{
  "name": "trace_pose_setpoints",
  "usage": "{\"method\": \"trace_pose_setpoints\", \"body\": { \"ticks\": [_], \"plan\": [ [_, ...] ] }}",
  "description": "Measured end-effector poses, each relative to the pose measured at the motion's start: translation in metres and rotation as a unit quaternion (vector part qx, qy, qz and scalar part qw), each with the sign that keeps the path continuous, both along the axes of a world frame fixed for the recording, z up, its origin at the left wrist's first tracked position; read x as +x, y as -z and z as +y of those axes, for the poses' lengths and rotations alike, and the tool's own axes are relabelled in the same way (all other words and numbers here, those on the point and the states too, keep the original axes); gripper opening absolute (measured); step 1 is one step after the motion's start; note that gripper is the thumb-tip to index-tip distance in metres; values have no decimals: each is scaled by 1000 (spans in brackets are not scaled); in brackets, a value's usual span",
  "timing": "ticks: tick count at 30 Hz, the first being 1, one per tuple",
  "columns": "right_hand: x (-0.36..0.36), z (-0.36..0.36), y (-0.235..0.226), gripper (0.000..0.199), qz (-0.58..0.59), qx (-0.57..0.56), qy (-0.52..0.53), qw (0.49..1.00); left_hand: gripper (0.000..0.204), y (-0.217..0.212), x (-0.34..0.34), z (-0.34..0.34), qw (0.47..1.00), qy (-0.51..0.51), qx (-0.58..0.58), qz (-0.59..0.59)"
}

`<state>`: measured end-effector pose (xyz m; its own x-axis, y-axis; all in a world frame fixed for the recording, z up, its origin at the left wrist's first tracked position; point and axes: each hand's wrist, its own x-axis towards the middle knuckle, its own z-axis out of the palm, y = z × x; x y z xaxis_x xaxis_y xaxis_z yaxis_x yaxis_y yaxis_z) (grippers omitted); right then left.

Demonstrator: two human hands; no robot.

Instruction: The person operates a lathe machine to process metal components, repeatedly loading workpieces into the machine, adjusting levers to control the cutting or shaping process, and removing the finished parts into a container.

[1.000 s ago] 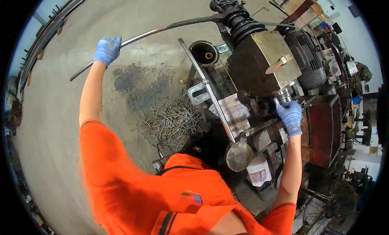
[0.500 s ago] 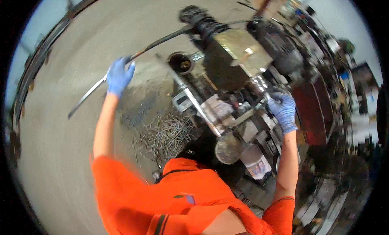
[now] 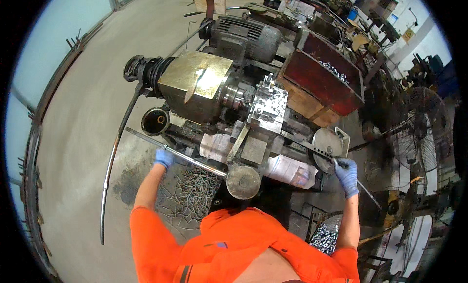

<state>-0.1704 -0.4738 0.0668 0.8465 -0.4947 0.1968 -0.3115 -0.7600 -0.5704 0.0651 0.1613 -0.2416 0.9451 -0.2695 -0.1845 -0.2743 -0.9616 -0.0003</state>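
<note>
My right hand [image 3: 347,175], in a blue glove with a dark-stained palm, is closed around a thin metal lever handle [image 3: 371,196]. The handle continues from a flat bar with a row of holes [image 3: 312,147] on the machine. My left hand [image 3: 164,157], also gloved in blue, is at the underside of a shiny steel bar [image 3: 195,164]; its fingers are largely hidden, so I cannot tell whether it grips. That bar runs down to a round metal disc [image 3: 243,182] near my body. Beyond, a machine spindle [image 3: 233,96] points at a metal tool block [image 3: 269,106].
A long thin rod [image 3: 111,163] hangs at the machine's left, near an open round pot [image 3: 155,121]. Metal pins [image 3: 187,192] lie heaped on the floor. A red bin [image 3: 324,70] holds small metal parts; more fill a basket [image 3: 325,238]. A fan [image 3: 414,136] stands at right.
My left hand has let go of the long rod and moved to the shiny bar. My right hand has moved from the tool area to the lever handle. The view has turned.
</note>
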Motion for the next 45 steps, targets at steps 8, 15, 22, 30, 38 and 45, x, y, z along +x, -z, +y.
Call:
{"method": "trace_pose_setpoints", "body": {
  "ticks": [8,15,22,30,38,45],
  "plan": [
    [-75,-113,62,30,43,-97,128,986,31,-58,3,-14,994,-71,-24,77],
    [-146,-214,111,48,211,-244,203,925,41,-85,-18,74,863,-261,-429,58],
    [-159,-238,120,42,278,-278,249,885,42,-167,-12,20,618,-423,-654,-107],
    [-204,-122,118,37,143,-172,236,946,27,-149,17,-57,433,-494,-726,-205],
    [-389,-178,170,30,315,-103,388,860,13,-140,19,-57,442,-469,-738,-201],
    [-366,-138,152,41,335,-76,423,839,11,-143,11,-53,444,-450,-748,-200]
  ]
}}
